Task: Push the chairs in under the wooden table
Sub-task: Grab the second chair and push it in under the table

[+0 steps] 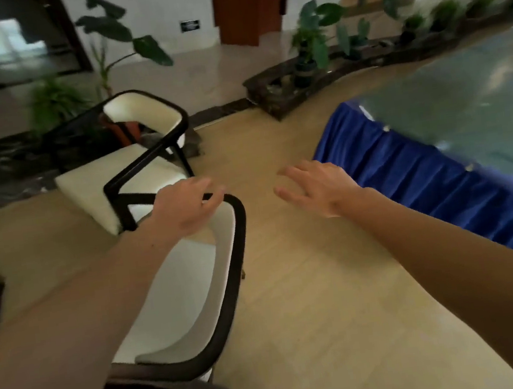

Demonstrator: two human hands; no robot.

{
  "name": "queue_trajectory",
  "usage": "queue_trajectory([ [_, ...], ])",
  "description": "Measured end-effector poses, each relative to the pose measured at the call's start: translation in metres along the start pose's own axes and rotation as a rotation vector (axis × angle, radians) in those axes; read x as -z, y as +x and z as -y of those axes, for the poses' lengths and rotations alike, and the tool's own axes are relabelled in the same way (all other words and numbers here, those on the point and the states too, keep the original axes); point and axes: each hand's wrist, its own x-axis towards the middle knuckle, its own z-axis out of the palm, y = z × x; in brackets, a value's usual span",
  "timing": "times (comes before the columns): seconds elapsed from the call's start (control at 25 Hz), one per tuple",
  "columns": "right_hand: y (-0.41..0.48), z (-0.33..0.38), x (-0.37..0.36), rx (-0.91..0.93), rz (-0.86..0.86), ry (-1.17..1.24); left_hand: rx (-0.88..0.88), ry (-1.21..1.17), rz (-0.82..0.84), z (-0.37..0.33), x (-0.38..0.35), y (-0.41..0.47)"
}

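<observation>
We stand on a pale floor (308, 285) with green plants (319, 34) by the wall. Our left hand (185, 208) reaches over the near chair (197, 298), fingers spread and holding nothing, ready to push. Our right hand (315, 187) is open in the air too. A second chair (135, 164) waits behind. The table (464, 110), blurry under glass and blue cloth, may be the wooden one.
</observation>
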Motion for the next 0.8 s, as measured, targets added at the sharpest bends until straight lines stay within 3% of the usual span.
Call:
queue_trajectory([
  [0.16, 0.025, -0.012, -0.024, 0.103, 0.045, 0.018, 0.001, -0.020, 0.009, -0.006, -0.005, -0.017],
  [0.4, 0.122, 0.020, -0.051, 0.406, 0.056, 0.071, 0.314, 0.004, -0.029, 0.040, -0.019, -0.023],
  [0.8, 0.235, 0.042, -0.086, 0.643, 0.154, -0.025, 0.558, -0.071, -0.069, 0.087, -0.078, 0.009],
])
